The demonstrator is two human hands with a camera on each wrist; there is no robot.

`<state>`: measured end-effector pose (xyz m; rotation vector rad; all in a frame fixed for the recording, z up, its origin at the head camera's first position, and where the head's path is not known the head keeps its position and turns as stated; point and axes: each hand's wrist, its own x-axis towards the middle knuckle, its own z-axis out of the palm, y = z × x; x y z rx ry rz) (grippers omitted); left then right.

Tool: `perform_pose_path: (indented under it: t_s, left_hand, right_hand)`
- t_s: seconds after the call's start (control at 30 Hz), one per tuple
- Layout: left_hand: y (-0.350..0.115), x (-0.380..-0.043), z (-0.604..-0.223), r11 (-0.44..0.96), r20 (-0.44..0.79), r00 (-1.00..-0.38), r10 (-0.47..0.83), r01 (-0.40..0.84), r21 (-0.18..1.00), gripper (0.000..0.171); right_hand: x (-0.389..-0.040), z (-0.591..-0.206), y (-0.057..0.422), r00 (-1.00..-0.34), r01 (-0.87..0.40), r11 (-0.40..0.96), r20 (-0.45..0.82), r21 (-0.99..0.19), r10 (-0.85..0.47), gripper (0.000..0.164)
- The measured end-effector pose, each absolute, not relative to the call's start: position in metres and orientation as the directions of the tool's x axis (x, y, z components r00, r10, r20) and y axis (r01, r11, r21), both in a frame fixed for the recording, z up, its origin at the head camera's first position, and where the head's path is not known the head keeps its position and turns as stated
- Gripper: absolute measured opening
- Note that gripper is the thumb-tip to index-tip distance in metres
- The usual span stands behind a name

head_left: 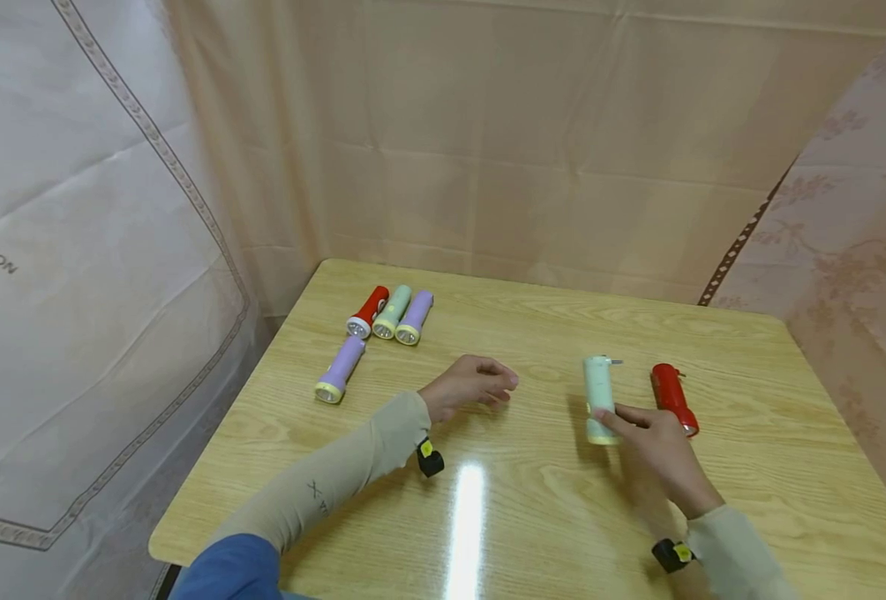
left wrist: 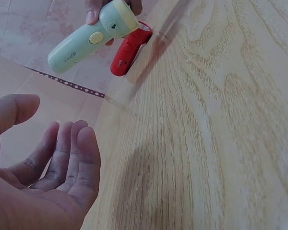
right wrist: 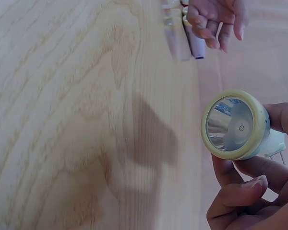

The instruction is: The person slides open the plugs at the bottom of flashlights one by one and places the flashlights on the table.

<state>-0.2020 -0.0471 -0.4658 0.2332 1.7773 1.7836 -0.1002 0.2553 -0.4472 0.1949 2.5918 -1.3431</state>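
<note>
Pale wood-grain tabletop (head_left: 540,517) is spanning the lower frame. Right hand (head_left: 660,450) is pinching a mint-green, yellow-rimmed cylindrical flashlight (head_left: 598,387), right of centre; left hand (head_left: 468,385), near centre, is hovering, thumb spread from fingers.

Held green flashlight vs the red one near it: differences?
The green flashlight has a pale yellow rim; the red flashlight has a red one. The right hand grips the green flashlight above the table; the red flashlight lies on the table. Both have flared heads and side buttons.
</note>
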Motion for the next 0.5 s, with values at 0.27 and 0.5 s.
perform_pose_path:
  t_s: [0.27, 0.5]
  left_hand:
    - [-0.047, -0.203, -0.468, 0.092, -0.278, -0.798, 0.535, -0.272, 0.958, 0.026]
    - [-0.046, -0.201, -0.466, 0.09, -0.282, -0.796, 0.536, -0.278, 0.956, 0.026]
  right_hand:
    - [-0.097, -0.444, 0.27, -0.967, 0.23, 0.551, -0.253, -0.802, 0.035, 0.086]
    - [-0.095, -0.437, 0.282, -0.958, 0.268, 0.545, -0.281, -0.794, 0.061, 0.09]
